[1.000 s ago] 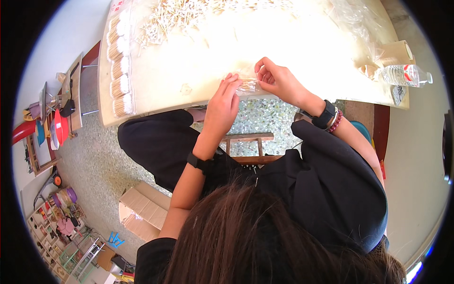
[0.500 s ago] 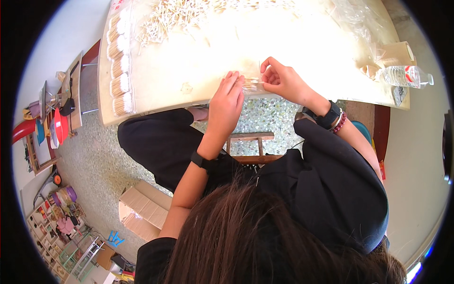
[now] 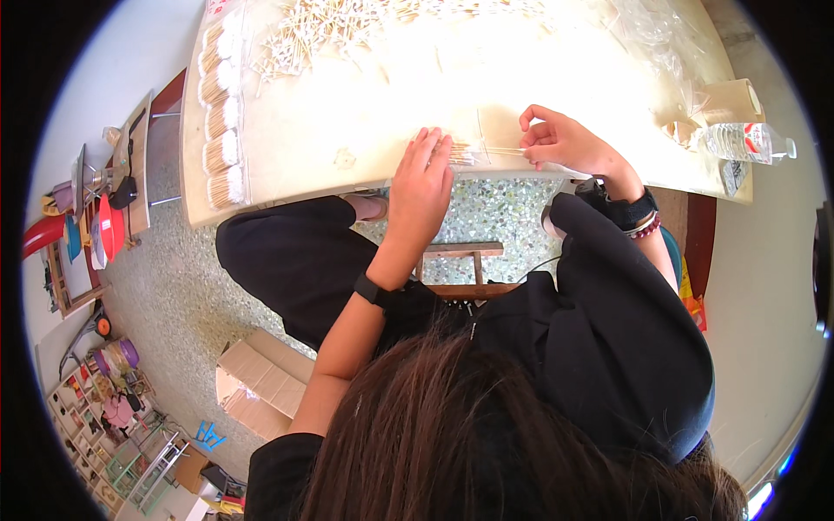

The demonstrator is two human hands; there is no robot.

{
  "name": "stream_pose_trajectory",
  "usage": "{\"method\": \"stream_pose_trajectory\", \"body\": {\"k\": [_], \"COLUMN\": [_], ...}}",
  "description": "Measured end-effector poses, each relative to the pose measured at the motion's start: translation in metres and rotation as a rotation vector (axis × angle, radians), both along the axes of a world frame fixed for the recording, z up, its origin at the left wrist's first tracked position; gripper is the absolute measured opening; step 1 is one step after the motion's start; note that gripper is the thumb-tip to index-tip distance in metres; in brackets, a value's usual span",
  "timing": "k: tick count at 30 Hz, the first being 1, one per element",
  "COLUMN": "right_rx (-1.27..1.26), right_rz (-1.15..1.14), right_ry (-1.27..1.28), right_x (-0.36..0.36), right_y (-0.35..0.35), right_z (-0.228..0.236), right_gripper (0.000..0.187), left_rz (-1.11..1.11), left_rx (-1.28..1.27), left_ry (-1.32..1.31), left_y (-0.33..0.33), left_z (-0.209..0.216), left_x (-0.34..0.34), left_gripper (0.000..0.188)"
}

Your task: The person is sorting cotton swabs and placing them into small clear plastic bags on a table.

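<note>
We see our left hand (image 3: 421,187) lying flat, palm down, on the pale worktop (image 3: 347,130), fingers stretched out and its grip released — the fingertips press on the near end of a small bundle of thin sticks (image 3: 469,154) that lies on the worktop just in front of us. Our right hand (image 3: 560,143) sits just to the right of that bundle, fingers curled, with thumb and forefinger pinched on the other end of the sticks, so the bundle stretches between the two hands close to the worktop's near edge. Farther back on the worktop a loose heap of the same sticks (image 3: 347,26) is spread out, and along the left edge a row of packed bundles (image 3: 221,130) lies in clear wrapping. Crumpled clear plastic bags (image 3: 660,35) lie at the far right — beside them a plastic water bottle (image 3: 747,141) rests on its side near the corner. A cardboard box (image 3: 261,382) stands on the speckled floor below our left arm.
</note>
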State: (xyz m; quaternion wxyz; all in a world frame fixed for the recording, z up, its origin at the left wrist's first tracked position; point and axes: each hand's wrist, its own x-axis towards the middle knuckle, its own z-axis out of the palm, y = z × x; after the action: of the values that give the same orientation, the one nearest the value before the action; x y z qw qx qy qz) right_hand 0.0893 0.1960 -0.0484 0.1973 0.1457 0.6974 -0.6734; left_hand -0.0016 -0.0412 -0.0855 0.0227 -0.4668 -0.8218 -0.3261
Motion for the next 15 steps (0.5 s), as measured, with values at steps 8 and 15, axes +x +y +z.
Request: {"method": "stream_pose_trajectory", "body": {"k": [8,15], "right_rx": [-0.038,0.059], "right_rz": [-0.061,-0.092], "right_ry": [0.020,0.086], "right_x": [0.003,-0.009], "right_y": [0.001,-0.013], "right_z": [-0.014,-0.016], "right_gripper": [0.023,0.022], "left_rz": [0.054,-0.046], "left_rx": [-0.001,-0.060], "left_ry": [-0.009,-0.096], "left_y": [0.003,0.004], "left_z": [0.001,0.009], "left_x": [0.001,0.005], "left_gripper": [0.026,0.042]}}
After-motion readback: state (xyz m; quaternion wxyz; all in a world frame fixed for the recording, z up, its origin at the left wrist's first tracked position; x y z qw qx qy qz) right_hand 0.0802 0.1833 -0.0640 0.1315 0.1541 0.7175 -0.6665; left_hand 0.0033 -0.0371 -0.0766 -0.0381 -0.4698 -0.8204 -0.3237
